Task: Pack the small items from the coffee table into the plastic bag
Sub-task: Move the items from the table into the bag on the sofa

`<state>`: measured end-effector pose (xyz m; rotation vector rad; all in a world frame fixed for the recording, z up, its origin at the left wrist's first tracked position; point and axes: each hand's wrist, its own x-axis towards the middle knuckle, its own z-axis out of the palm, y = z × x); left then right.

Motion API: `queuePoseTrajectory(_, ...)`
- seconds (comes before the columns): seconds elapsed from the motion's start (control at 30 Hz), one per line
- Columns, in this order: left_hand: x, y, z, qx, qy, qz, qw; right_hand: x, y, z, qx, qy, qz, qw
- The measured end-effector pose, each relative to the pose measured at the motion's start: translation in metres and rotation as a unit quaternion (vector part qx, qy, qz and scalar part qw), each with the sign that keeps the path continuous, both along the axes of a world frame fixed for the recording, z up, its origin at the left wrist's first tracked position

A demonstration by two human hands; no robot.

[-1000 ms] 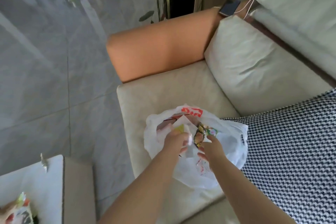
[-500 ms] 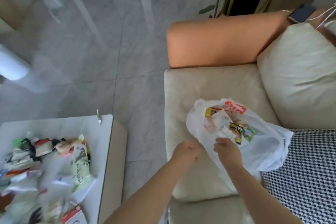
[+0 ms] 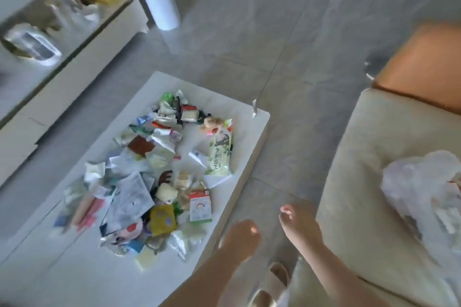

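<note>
A pile of small items [image 3: 159, 177], packets, sachets, papers and little toys, lies on the white coffee table [image 3: 249, 119]. A green-printed snack pack [image 3: 219, 152] sits at the pile's right side. The white plastic bag [image 3: 421, 189] rests on the beige sofa seat [image 3: 354, 182] at the right, with some items inside, partly cut off by the frame edge. My left hand [image 3: 240, 237] hangs over the table's near right edge, loosely curled and holding nothing. My right hand [image 3: 298, 222] hovers over the gap between table and sofa, fingers relaxed and empty.
A white cylinder [image 3: 162, 5] stands on the grey tiled floor behind the table. A low white console [image 3: 74, 47] with clutter runs along the left. The sofa's orange armrest [image 3: 424, 65] is at the upper right. Beige slippers [image 3: 277, 274] show below my arms.
Both hands have let go of the bag and pulled back to the left, away from it. The view has swung from the sofa to the coffee table.
</note>
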<state>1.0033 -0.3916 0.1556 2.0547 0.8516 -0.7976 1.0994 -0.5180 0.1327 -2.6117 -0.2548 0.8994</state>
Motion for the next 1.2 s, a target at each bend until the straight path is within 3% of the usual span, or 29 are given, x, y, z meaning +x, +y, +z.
queuePoseTrajectory(0.2, -0.108, 0.084, -0.009, -0.010, 0.027, 0.132, 0.991, -0.076, 0.101, -0.007, -0.011, 0.011, 0.145, 0.989)
queuePoseTrajectory(0.37, -0.191, 0.140, -0.025, -0.013, 0.022, 0.280, 0.960, -0.138, 0.172, -0.012, 0.003, 0.026, 0.237, 0.971)
queuePoseTrajectory(0.67, -0.299, 0.223, -0.066, -0.043, 0.030, 0.414, 0.909, -0.220, 0.272, -0.035, 0.014, 0.051, 0.309, 0.950)
queuePoseTrajectory(0.87, -0.325, 0.266, -0.100, -0.047, 0.026, 0.490, 0.870, -0.237, 0.324, -0.064, 0.004, 0.065, 0.336, 0.940)
queuePoseTrajectory(1.03, -0.315, 0.292, -0.146, -0.080, 0.016, 0.579, 0.811, -0.243, 0.360, -0.104, 0.006, 0.085, 0.354, 0.931)
queuePoseTrajectory(1.2, -0.289, 0.314, -0.196, -0.065, 0.029, 0.586, 0.807, -0.251, 0.373, -0.148, 0.013, 0.078, 0.394, 0.916)
